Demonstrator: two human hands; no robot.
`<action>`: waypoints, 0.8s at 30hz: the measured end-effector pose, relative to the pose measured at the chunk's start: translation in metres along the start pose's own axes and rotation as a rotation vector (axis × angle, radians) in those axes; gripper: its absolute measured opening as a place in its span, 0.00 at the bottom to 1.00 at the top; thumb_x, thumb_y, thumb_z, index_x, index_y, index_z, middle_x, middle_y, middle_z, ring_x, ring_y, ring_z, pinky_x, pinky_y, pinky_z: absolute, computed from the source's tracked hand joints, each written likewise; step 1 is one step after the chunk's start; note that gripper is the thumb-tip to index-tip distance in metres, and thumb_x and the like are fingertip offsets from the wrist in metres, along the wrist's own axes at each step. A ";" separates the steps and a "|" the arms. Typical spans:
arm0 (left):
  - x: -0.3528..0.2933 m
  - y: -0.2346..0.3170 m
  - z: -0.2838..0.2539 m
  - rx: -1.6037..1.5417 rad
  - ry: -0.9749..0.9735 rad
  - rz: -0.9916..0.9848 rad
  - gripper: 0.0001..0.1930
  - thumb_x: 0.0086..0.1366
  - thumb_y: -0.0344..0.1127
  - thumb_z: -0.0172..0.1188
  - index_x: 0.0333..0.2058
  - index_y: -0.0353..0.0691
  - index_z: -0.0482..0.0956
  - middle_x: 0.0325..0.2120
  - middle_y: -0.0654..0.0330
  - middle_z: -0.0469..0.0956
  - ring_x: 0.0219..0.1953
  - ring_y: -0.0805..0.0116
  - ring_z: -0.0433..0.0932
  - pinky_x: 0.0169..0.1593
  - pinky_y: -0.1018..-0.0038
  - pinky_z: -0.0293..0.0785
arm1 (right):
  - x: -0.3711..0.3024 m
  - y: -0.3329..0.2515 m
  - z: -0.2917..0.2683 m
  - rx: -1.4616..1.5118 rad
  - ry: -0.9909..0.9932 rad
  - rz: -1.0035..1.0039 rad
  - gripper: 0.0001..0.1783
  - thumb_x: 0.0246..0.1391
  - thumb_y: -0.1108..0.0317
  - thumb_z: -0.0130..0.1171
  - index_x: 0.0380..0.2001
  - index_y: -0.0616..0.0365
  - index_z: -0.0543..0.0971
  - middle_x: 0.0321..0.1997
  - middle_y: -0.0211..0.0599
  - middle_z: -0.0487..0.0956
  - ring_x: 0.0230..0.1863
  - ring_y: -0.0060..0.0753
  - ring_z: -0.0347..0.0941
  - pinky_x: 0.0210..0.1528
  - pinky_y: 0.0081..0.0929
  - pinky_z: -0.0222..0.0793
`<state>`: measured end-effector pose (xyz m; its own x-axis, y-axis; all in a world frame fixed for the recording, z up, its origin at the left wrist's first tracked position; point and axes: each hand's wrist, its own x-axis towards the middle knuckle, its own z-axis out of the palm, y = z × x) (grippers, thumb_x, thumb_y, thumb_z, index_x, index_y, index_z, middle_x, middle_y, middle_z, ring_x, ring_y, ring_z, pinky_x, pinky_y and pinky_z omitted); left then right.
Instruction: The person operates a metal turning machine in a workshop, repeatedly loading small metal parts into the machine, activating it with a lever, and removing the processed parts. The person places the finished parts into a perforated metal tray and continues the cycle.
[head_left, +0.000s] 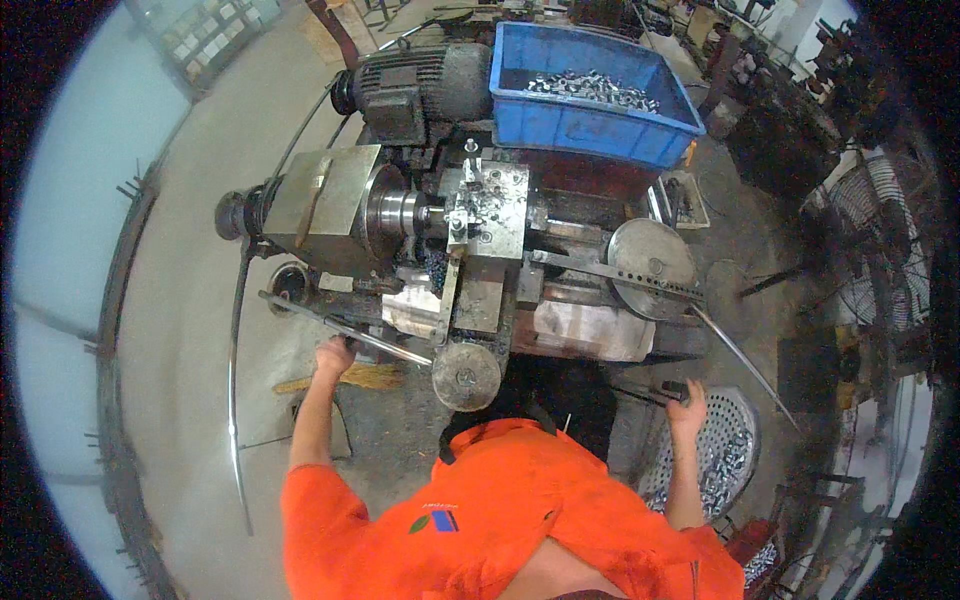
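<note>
My left hand (335,357) is closed at a long metal lever (385,344) that slants down to a round disc (466,376) at the front of the lathe. The fingertips are partly hidden, with a dark bit showing beside them. On the right, my right hand (688,408) is closed on a dark handle (675,388) at the end of a thin rod. Between and beyond my hands stands the lathe, with a shiny chuck (397,214) facing a tool block (497,210) flecked with metal chips.
A blue crate (600,130) of small metal parts sits behind the lathe, beside a motor (425,90). At right, a perforated basket (745,410) holds more parts. A large disc (652,262) and a slanting rod (745,365) jut out. A fan (875,240) stands far right.
</note>
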<state>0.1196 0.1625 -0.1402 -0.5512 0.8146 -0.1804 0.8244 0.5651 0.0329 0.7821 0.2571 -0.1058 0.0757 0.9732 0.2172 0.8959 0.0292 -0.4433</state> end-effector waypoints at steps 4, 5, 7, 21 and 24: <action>-0.011 0.020 0.078 -0.229 0.220 -0.247 0.19 0.48 0.51 0.53 0.23 0.38 0.73 0.23 0.50 0.74 0.28 0.51 0.74 0.31 0.62 0.69 | -0.002 -0.014 0.001 0.118 -0.072 -0.056 0.21 0.25 0.70 0.56 0.32 0.62 0.73 0.40 0.48 0.71 0.43 0.49 0.66 0.47 0.33 0.61; -0.008 0.016 0.109 -0.390 0.336 -0.220 0.18 0.48 0.50 0.53 0.23 0.38 0.72 0.22 0.50 0.74 0.28 0.50 0.73 0.31 0.61 0.69 | 0.000 -0.021 0.004 0.163 -0.098 -0.051 0.19 0.25 0.70 0.55 0.30 0.63 0.74 0.39 0.48 0.72 0.41 0.48 0.67 0.46 0.32 0.62; 0.004 0.018 0.121 -0.385 0.249 -0.149 0.19 0.49 0.50 0.52 0.27 0.36 0.71 0.23 0.49 0.74 0.28 0.48 0.73 0.32 0.60 0.69 | 0.003 -0.028 0.005 0.151 -0.027 -0.114 0.15 0.27 0.73 0.51 0.26 0.66 0.74 0.33 0.46 0.74 0.33 0.43 0.71 0.37 0.26 0.66; -0.010 -0.046 0.040 -0.188 -0.311 -0.009 0.24 0.48 0.47 0.55 0.40 0.36 0.68 0.30 0.48 0.74 0.32 0.57 0.74 0.36 0.66 0.69 | 0.134 -0.225 -0.039 0.337 -0.062 -0.517 0.17 0.26 0.74 0.52 0.28 0.59 0.75 0.30 0.42 0.74 0.34 0.41 0.70 0.38 0.28 0.65; -0.024 -0.057 -0.049 -0.548 -0.225 -0.118 0.21 0.50 0.44 0.55 0.41 0.40 0.70 0.26 0.50 0.74 0.29 0.60 0.74 0.34 0.70 0.68 | 0.162 -0.314 -0.022 0.530 -0.024 -0.915 0.18 0.23 0.69 0.53 0.28 0.57 0.74 0.36 0.41 0.72 0.36 0.44 0.68 0.39 0.31 0.64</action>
<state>0.0792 0.1169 -0.0893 -0.5449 0.7286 -0.4151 0.5400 0.6836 0.4910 0.5231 0.4007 0.0875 -0.5457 0.5340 0.6459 0.3011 0.8442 -0.4436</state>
